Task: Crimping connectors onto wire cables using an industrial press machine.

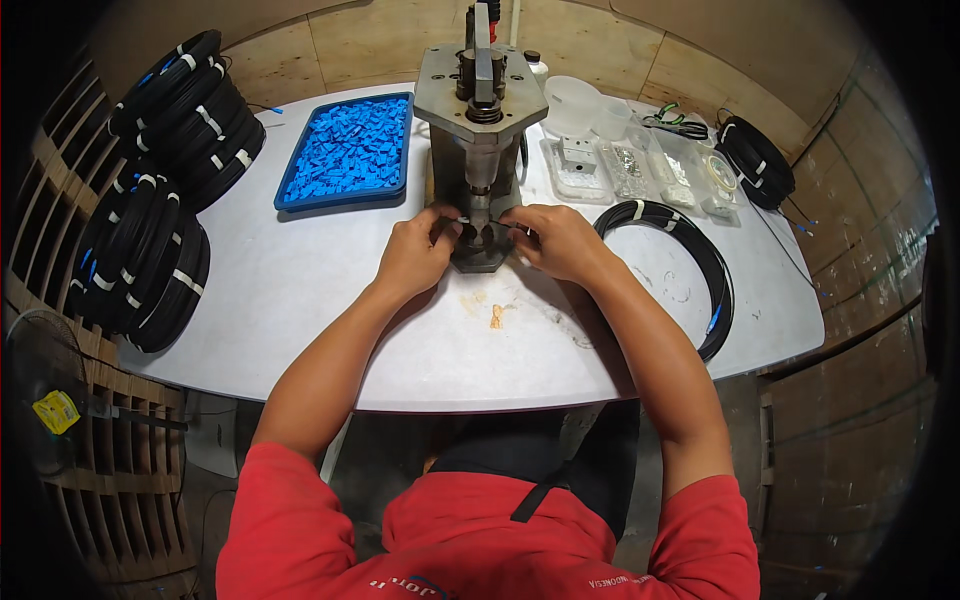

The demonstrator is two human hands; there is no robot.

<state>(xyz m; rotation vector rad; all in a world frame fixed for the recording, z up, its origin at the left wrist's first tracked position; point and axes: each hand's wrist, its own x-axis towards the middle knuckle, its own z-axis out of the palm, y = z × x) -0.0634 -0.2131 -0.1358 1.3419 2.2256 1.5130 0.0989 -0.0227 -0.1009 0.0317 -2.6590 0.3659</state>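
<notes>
A metal press (480, 95) stands upright at the middle of the table, its round ram (481, 172) pointing down at a dark base (482, 264). Both hands meet at the foot of that ram. My left hand (416, 252) is closed in a pinch on the left side, with a tiny pale bit showing at its fingertips. From the right side my right hand (556, 240) pinches too, close to the base. What either hand holds is too small and shaded to name. A coil of black cable (722, 290) with a blue end lies beside my right forearm.
A dark blue tray (340, 203) of small blue pieces sits left of the press. Stacked black cable coils (150, 260) fill the left edge. Clear plastic boxes (582, 190) with small parts, tubs (572, 105) and another coil stack (757, 165) stand at the back right.
</notes>
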